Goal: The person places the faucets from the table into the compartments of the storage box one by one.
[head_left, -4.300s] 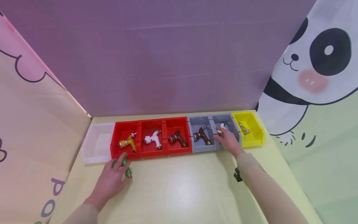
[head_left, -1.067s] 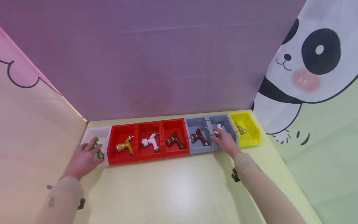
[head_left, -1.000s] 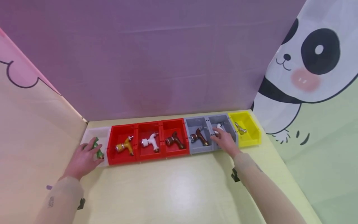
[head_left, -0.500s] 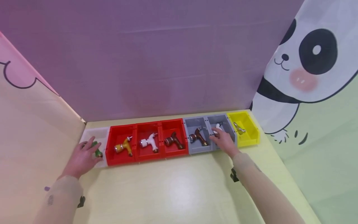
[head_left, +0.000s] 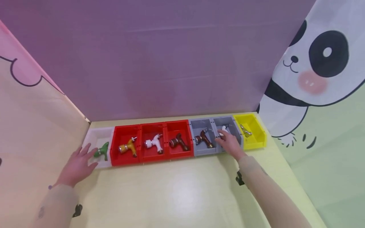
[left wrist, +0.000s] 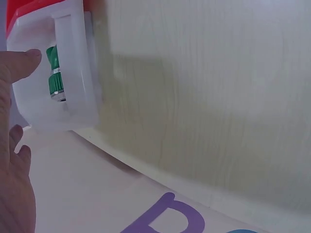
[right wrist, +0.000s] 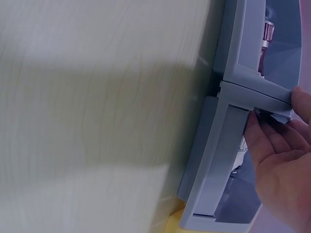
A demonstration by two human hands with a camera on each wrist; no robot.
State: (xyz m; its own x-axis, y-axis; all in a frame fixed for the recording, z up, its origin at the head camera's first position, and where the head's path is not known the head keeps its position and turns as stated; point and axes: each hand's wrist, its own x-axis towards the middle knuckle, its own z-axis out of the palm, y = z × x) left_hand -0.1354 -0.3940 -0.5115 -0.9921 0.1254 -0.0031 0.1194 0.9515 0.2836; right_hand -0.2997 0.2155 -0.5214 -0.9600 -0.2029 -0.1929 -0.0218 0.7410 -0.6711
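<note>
A green tap (head_left: 104,149) lies in the white bin (head_left: 99,131) at the left end of a row of bins. My left hand (head_left: 76,167) is over that bin's left side, fingers spread and holding nothing; in the left wrist view the thumb stands apart from the green tap (left wrist: 56,83). At the right, my right hand (head_left: 232,146) grips the wall between the two grey bins, thumb on one side and fingers on the other in the right wrist view. A white tap (head_left: 224,128) lies in the right grey bin (head_left: 234,125), partly hidden by that hand.
Three red bins hold a yellow tap (head_left: 129,147), a white-handled tap (head_left: 155,143) and a brown tap (head_left: 179,141). Another brown tap (head_left: 203,138) lies in the left grey bin. The yellow bin (head_left: 258,136) holds small metal taps (head_left: 246,130). Fabric walls enclose the table (head_left: 171,190).
My left hand carried the green tap from in front of the left red bin into the white bin, let it go and drew back slightly leftward. The right hand stayed on the grey bins.
</note>
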